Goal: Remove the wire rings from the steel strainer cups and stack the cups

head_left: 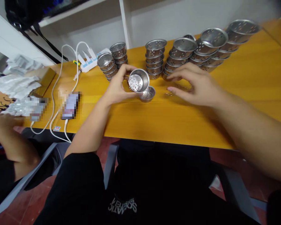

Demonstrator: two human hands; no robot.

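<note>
My left hand point(118, 86) is closed round a perforated metal cup point(139, 80), its mouth tilted towards me so that the holes in its bottom show. Partly behind that cup, a second, shallow-looking perforated cup point(148, 94) stands on the table. My right hand point(194, 84) hovers over the table to the right, thumb and fingers apart with nothing seen between them. Just beyond its fingers rises a stack of perforated metal cups point(181, 50). Another stack point(155, 57) stands between my two hands, further back.
More cup stacks stand at the back right point(213, 40) and behind my left hand point(106, 64). To the left lie a power strip point(90, 62), white cables and a phone point(71, 105). A co-worker's arm point(16, 140) is at the far left, near plastic bags point(16, 84).
</note>
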